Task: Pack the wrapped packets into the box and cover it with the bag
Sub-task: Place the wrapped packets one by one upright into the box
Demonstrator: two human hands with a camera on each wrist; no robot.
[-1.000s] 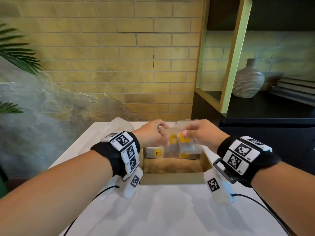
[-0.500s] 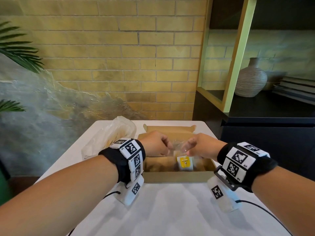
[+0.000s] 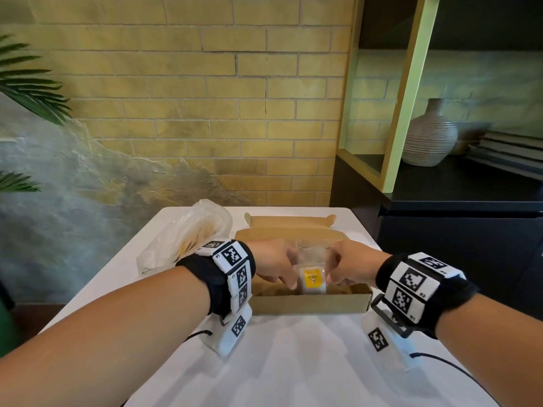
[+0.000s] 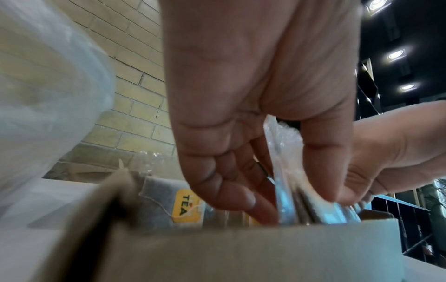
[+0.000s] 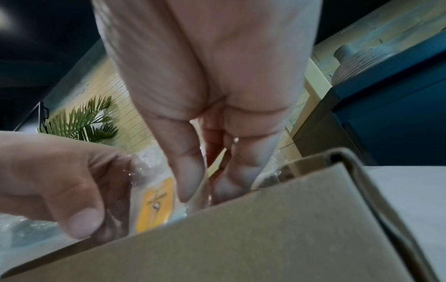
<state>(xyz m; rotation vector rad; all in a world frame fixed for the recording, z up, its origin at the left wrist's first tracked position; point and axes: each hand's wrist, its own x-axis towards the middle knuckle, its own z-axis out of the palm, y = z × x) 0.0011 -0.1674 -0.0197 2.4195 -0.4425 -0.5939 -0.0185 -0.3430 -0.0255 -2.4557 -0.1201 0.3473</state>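
An open cardboard box (image 3: 308, 304) lies on the white table, its lid flap folded back. Both hands reach into it and pinch one clear-wrapped tea packet with a yellow label (image 3: 312, 281), holding it upright between them. My left hand (image 3: 279, 267) pinches its left edge (image 4: 287, 192); my right hand (image 3: 345, 267) pinches its right edge (image 5: 154, 204). Another packet with a yellow TEA label (image 4: 184, 206) lies inside the box at the left. A crumpled clear plastic bag (image 3: 185, 236) rests on the table left of the box.
A dark cabinet (image 3: 458, 230) stands right of the table, with a ribbed vase (image 3: 429, 136) on it. Palm leaves (image 3: 26, 89) hang at the far left. A brick wall is behind. Cables trail from both wrist cameras over the near table.
Both hands have lowered the packet from above the box down into it. The head view has tilted, showing the box's back flap and the bag more fully.
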